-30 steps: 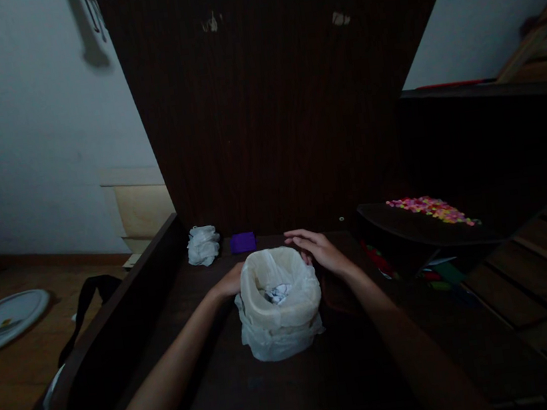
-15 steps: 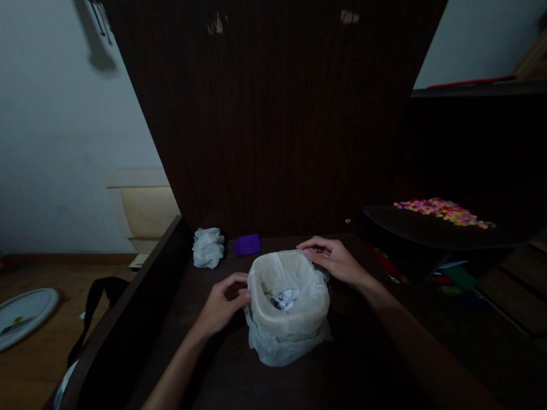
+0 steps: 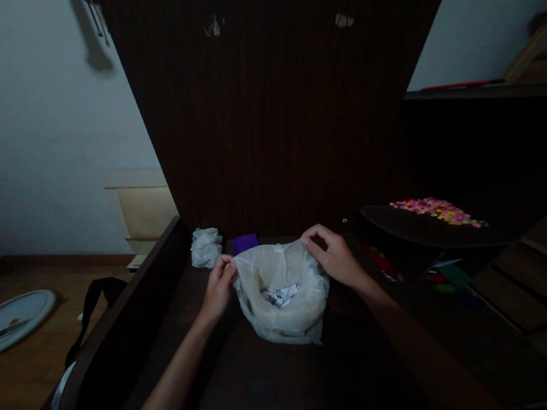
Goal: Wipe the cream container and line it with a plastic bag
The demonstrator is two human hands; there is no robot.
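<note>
One bag-lined bin [image 3: 283, 321] tops a dark desk [image 3: 257, 388], pale walls [image 3: 41, 128] beyond.

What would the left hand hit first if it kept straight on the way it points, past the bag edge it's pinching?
Probably the purple block near the foot of the dark wooden panel; depth is hard to judge from this one view.

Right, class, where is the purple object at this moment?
In the head view, the purple object lies left of centre, at the back of the dark tabletop, just right of the crumpled white bundle and behind the white bag.
</note>
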